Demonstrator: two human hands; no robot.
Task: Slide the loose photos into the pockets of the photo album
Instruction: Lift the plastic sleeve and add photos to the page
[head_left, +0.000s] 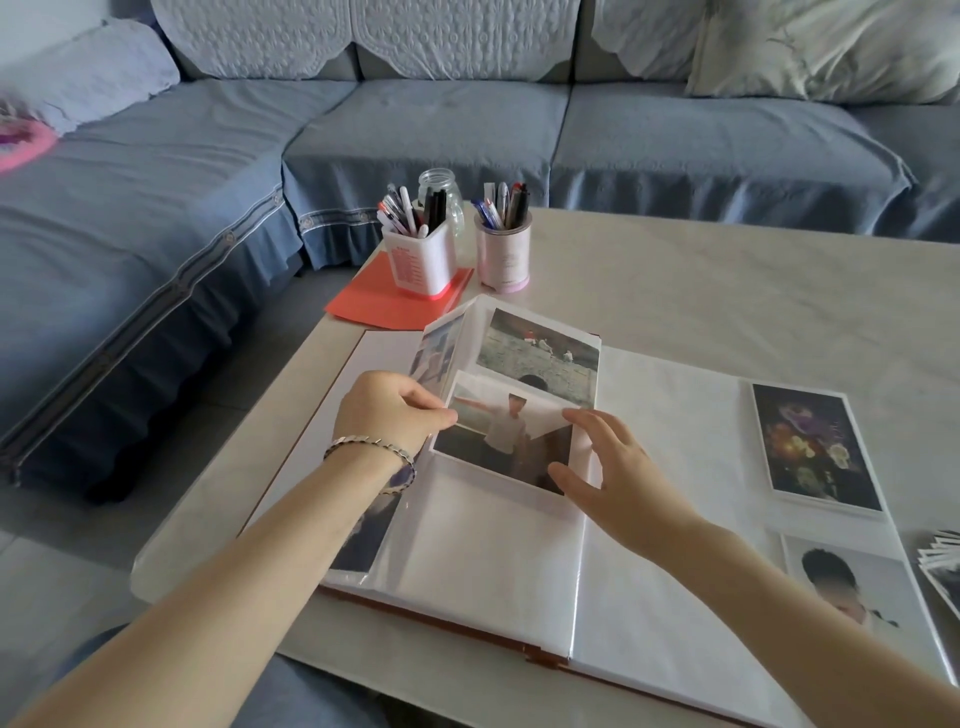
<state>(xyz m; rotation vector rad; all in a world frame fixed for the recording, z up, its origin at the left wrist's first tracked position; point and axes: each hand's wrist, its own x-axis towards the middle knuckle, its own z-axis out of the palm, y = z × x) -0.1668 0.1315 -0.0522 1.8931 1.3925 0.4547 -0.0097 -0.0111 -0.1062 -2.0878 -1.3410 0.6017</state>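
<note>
Nearest, two bare forearms over the near table edge, a bracelet (374, 449) on the left wrist. Under them, flat on the pale table (727, 291), the open photo album (467, 545), clear pockets up. Left hand (389, 410) pinching the left edge of the lifted page (540, 353) between thumb and curled fingers, right at the upper left corner of the loose photo (504, 441). Right hand (618, 488) relaxed, fingers spread and nearly straight, forefinger tip and thumb against that photo's right edge. Photo itself tilted on the raised page, upper part hazed as if under the pocket film, lower part lying over the pocket below. Hard to tell how far in.

To the right, on the album's right page, a neat stack of photos (815, 447); at the frame's right edge, a fanned pile of prints (943, 558).

Farther back, a white pen holder (423, 260) standing on a red folder (384, 301), a pink pen holder (504, 257) beside it, a glass jar (441, 189) behind. Beyond the table, a blue-covered sofa (415, 135) with a pale pillow (821, 47).
</note>
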